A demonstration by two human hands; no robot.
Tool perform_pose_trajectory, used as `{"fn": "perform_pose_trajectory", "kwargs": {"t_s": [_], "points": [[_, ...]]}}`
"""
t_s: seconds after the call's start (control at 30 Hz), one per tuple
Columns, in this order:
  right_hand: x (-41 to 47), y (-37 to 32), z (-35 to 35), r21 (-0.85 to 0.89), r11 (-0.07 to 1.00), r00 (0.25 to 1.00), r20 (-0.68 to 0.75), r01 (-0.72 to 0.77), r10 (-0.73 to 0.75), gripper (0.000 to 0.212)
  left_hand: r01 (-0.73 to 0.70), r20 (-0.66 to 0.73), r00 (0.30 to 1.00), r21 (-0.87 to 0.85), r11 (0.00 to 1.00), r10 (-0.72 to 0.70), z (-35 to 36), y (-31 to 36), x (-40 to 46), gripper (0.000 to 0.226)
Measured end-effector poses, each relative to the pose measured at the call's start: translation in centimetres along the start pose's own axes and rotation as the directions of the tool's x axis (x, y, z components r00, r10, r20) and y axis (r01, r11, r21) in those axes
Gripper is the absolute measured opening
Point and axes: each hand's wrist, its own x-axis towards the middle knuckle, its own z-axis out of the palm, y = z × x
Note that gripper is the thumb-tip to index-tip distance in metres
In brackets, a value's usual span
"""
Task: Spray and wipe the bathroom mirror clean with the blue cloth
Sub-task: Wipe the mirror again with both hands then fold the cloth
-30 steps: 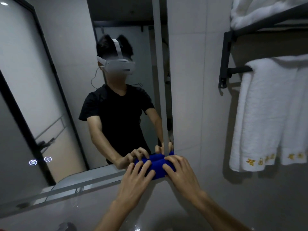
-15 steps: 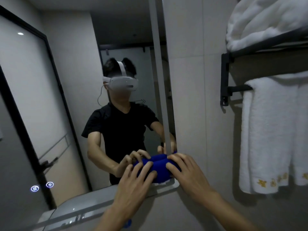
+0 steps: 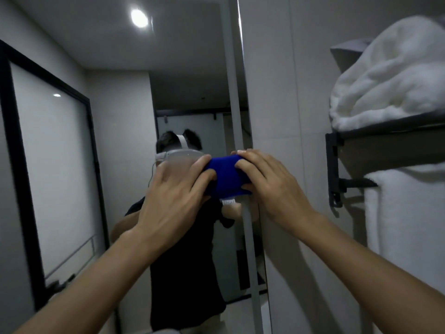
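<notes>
Both hands and the blue cloth (image 3: pixel 225 175) have travelled up the right edge of the mirror (image 3: pixel 120 116) since a second ago: then they sat at the bottom right corner of the glass, now they are level with the reflected headset, well above that corner. Framing has tilted up with them; the ceiling light now shows in the reflection.

Head view, the only one:
- Left hand (image 3: pixel 173 198): fingers spread and bent over the cloth's left end, pressing it onto the glass. Grasping the cloth.
- Right hand (image 3: pixel 272 186): fingers over the top of the cloth's right end, thumb tucked under it. Grasping the cloth; this hand overlaps the mirror's right frame strip (image 3: pixel 234 92).
- Cloth: bunched into a short roll between the hands, flat against the mirror just beside the frame strip. A small white label hangs from its lower edge.
- No spray bottle in view.
- Right of the mirror: tiled wall, a black rack (image 3: pixel 337 165) carrying a folded white towel (image 3: pixel 385 80), with another hanging towel (image 3: pixel 409 225) below.

Step, as judged: wiping, an upward stroke along the right margin; spraying appears done. Whether the glass is wet or streaked cannot be told.

Next move, as judged: carry the stroke to the top edge with even two-handed pressure, then shift left for an adjoining pass, overlapping slightly.
</notes>
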Motion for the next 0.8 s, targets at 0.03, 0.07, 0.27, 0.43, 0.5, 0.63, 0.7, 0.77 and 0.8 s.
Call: {"fn": "perform_pose_trajectory", "kwargs": {"t_s": [0.03, 0.07, 0.27, 0.43, 0.5, 0.63, 0.7, 0.77, 0.8], "points": [[1.3, 0.4, -0.3, -0.003, 1.000, 1.000, -0.016, -0.003, 0.003, 0.049, 0.002, -0.017, 1.000, 0.015, 1.000, -0.002, -0.3, -0.7, 1.0, 0.043], [2.6, 0.7, -0.5, -0.006, 1.000, 1.000, -0.028, -0.005, 0.004, 0.048, 0.004, -0.032, 0.999, 0.025, 1.000, -0.003, -0.6, -1.4, 2.1, 0.044], [10.0, 3.0, -2.7, -0.083, 0.996, 0.996, -0.088, -0.016, 0.009, 0.044, 0.050, -0.093, 0.995, 0.064, 0.997, -0.044, -2.2, -5.5, 8.4, 0.048], [15.5, 4.6, -4.2, -0.146, 0.988, 0.993, -0.111, -0.054, 0.038, 0.049, 0.057, -0.164, 0.985, 0.042, 0.998, -0.049, -3.7, -8.2, 13.4, 0.045], [17.6, 5.1, -4.7, -0.148, 0.986, 0.991, -0.122, -0.074, 0.056, 0.048, 0.076, -0.181, 0.981, 0.019, 0.997, -0.071, -4.1, -9.1, 15.5, 0.044], [21.1, 6.3, -5.4, -0.183, 0.978, 0.986, -0.147, -0.103, 0.076, 0.050, 0.129, -0.171, 0.977, -0.023, 0.991, -0.131, -5.0, -10.7, 19.2, 0.043], [22.6, 7.1, -5.5, -0.219, 0.971, 0.989, -0.130, -0.094, 0.067, 0.054, 0.123, -0.163, 0.978, -0.039, 0.992, -0.127, -5.4, -11.6, 20.5, 0.042], [23.8, 8.0, -5.6, -0.221, 0.971, 0.992, -0.103, -0.095, 0.074, 0.055, 0.122, -0.146, 0.981, -0.045, 0.991, -0.128, -5.9, -12.5, 21.7, 0.045], [24.4, 8.3, -5.6, -0.222, 0.970, 0.993, -0.092, -0.098, 0.079, 0.055, 0.133, -0.136, 0.981, -0.043, 0.990, -0.138, -6.1, -12.9, 22.3, 0.051]]}}
